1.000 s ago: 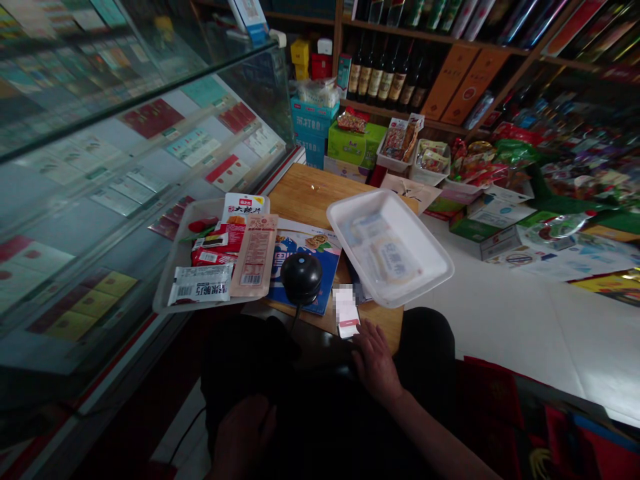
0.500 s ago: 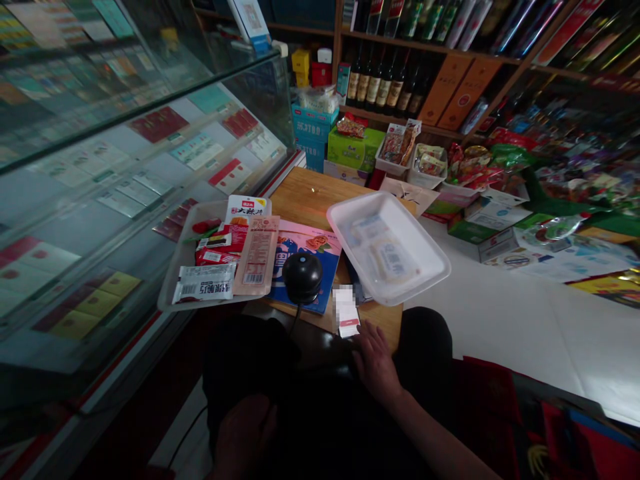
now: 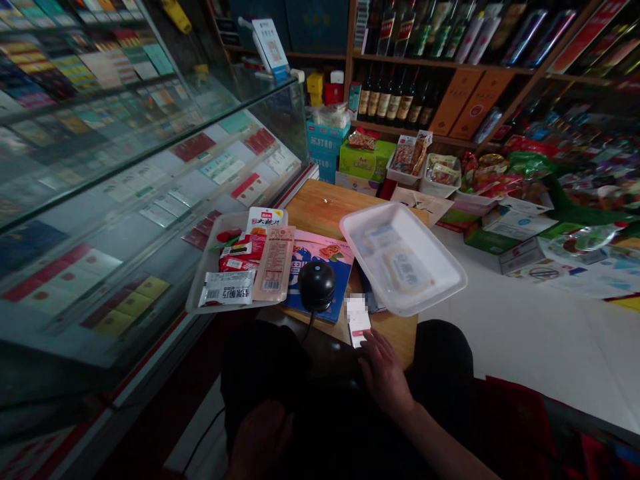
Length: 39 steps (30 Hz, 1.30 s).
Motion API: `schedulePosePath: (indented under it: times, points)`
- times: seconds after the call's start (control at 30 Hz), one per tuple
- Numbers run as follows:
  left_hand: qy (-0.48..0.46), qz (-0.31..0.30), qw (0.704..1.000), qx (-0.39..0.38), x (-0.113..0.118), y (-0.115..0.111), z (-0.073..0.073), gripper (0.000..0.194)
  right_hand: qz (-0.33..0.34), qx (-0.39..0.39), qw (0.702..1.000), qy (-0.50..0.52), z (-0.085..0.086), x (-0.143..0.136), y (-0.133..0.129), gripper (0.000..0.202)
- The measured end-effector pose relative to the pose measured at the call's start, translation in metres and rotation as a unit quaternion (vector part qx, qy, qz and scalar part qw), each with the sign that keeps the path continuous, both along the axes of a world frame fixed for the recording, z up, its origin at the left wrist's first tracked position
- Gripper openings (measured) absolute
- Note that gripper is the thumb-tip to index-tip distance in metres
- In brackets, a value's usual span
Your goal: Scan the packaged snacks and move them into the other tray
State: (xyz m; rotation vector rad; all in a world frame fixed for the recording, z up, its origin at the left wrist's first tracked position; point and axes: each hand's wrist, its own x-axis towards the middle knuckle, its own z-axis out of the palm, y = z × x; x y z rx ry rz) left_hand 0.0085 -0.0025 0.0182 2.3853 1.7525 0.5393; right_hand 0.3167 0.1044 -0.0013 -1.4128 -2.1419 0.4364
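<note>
My right hand (image 3: 384, 370) reaches over the near edge of a small wooden table (image 3: 320, 193), fingers stretched out. Its fingertips are at the lower right of a phone (image 3: 359, 323) whose lit white screen shows a red bar. In deep shadow over my lap lies my left hand (image 3: 263, 430); its fingers are too dark to make out. A black, round-topped device (image 3: 317, 283) with a cable stands on a blue and pink booklet (image 3: 330, 303). Left of it, a white tray (image 3: 197, 293) holds several snack packets. A second white tray (image 3: 445, 270), with pale packets inside, sits at right.
A glass display counter (image 3: 165, 153) full of small boxes runs along the left. Bottles (image 3: 390, 100) fill wooden shelves at the back. Boxes and bins of packaged snacks (image 3: 480, 177) stand at back right. My knees (image 3: 445, 350) are against the table's near side.
The whole view has shifted, so the table and trays appear further right and slightly lower. My right fingers have come further onto the phone's lower screen. My left hand stays on my lap.
</note>
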Motion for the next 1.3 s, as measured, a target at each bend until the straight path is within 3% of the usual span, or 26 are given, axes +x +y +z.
schedulePosePath:
  times: [0.13, 0.33, 0.4, 0.5, 0.67, 0.87, 1.1, 1.3]
  points:
    - [-0.066, 0.043, 0.997, 0.015, 0.008, 0.024, 0.039, 0.033, 0.036, 0.015, 0.998, 0.056, 0.046, -0.034, 0.017, 0.041]
    - [-0.151, 0.22, 0.963, 0.026, -0.019, 0.097, 0.105, 0.027, 0.118, 0.063, 0.987, 0.091, 0.132, -0.097, 0.065, 0.034]
    - [-0.148, 0.259, 0.954, 0.043, -0.034, 0.121, 0.117, 0.023, 0.135, 0.081, 0.984, 0.079, 0.156, -0.117, 0.084, 0.03]
    - [-0.122, 0.323, 0.936, 0.068, -0.059, 0.146, 0.125, 0.032, 0.153, 0.054, 0.986, 0.048, 0.178, -0.148, 0.107, 0.024]
    - [-0.026, 0.379, 0.924, 0.046, -0.098, 0.165, 0.125, 0.045, 0.149, -0.09, 0.983, 0.049, 0.18, -0.199, 0.119, 0.027]
    - [0.023, 0.396, 0.918, -0.008, -0.122, 0.17, 0.125, 0.043, 0.095, -0.139, 0.986, 0.022, 0.169, -0.245, 0.124, 0.033]
    - [0.051, 0.391, 0.918, -0.049, -0.13, 0.173, 0.122, 0.041, 0.064, -0.162, 0.985, -0.017, 0.168, -0.26, 0.123, 0.03]
    - [-0.059, 0.419, 0.902, -0.087, -0.142, 0.186, 0.108, 0.042, 0.048, -0.21, 0.977, -0.007, 0.16, -0.263, 0.125, 0.032]
